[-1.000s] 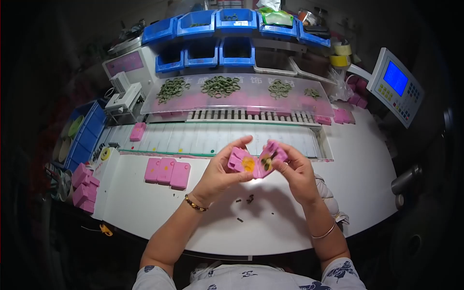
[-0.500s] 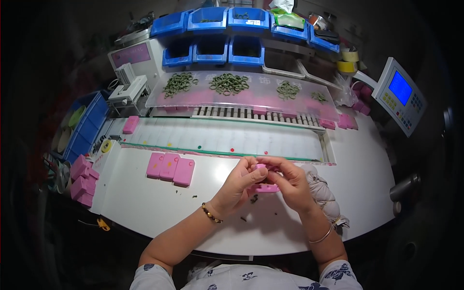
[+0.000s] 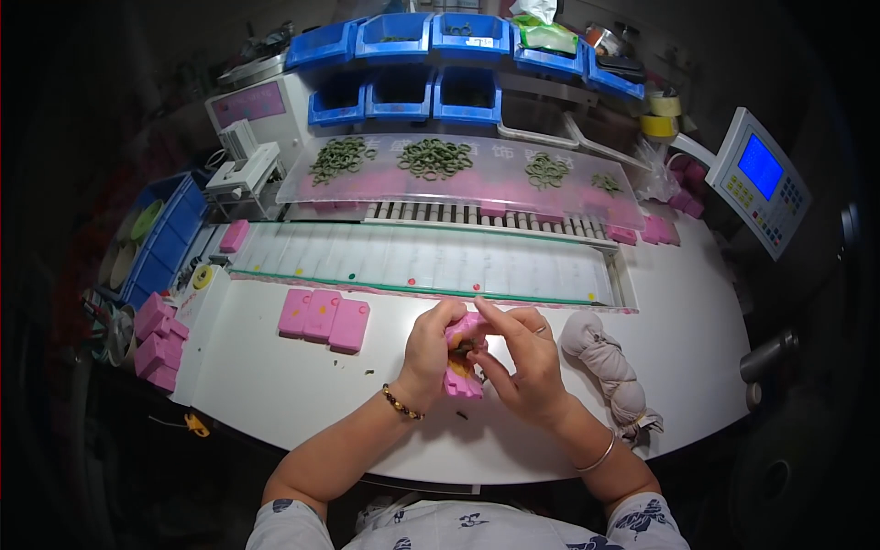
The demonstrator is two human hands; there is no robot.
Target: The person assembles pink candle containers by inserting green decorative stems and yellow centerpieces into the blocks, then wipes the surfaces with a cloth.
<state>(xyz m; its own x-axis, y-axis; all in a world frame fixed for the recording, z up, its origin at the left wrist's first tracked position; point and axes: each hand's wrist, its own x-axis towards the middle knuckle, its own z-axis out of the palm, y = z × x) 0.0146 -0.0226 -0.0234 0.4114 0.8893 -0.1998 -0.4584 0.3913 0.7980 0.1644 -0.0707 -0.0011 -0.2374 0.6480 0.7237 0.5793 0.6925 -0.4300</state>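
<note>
A pink rubber mold is bent open above the near part of the white table, showing an orange-brown patch and a dark piece inside. My left hand is closed around its left side. My right hand grips it from the right, index finger at the upper edge and thumb by the opening; its other fingers are partly hidden. Three flat pink molds lie side by side to the left. A twisted pale cloth rests just right of my right hand.
Beyond my hands runs a conveyor strip carrying a pink block at its left end. Green rings lie in piles on a clear shelf under blue bins. Pink blocks are stacked left; a control panel stands right.
The mold has turned from level to upright and spread open, moving slightly left and nearer. My right hand has shifted left, uncovering the cloth. The conveyor strip and its pink block have slid left.
</note>
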